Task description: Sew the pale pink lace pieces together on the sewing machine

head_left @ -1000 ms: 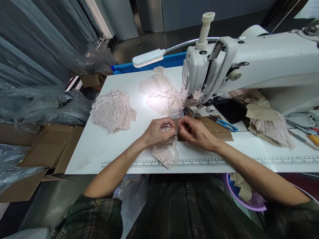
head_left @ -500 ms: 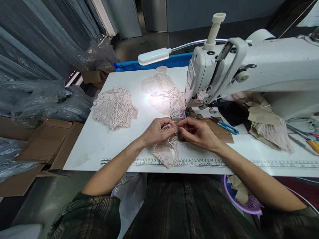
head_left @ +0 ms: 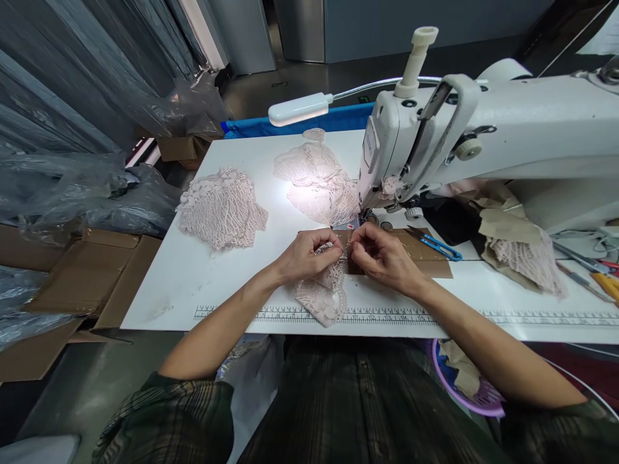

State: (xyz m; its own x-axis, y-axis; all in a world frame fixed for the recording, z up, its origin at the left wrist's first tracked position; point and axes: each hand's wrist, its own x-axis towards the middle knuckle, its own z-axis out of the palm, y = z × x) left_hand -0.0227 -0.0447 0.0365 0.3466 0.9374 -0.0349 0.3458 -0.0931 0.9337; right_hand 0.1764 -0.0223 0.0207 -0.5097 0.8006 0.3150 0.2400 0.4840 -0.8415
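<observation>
A pale pink lace piece (head_left: 323, 295) lies on the white table (head_left: 193, 277) in front of me, its lower edge over the printed ruler. My left hand (head_left: 304, 256) pinches its upper edge with curled fingers. My right hand (head_left: 382, 254) pinches the same edge from the right, fingertips almost meeting the left ones. Both hands sit just in front of the needle area of the white sewing machine (head_left: 483, 135).
Two more lace piles (head_left: 221, 207) (head_left: 316, 180) lie further back under the lamp (head_left: 300, 108). Blue thread snips (head_left: 438, 245) rest on a brown card (head_left: 425, 254) to the right. More lace and brown paper (head_left: 522, 248) sit under the machine arm. Cardboard boxes (head_left: 111, 277) and plastic bags stand at the left.
My hands stay pinched on the lace edge, with only small finger shifts. The view has drifted slightly, moving the machine a little to the right.
</observation>
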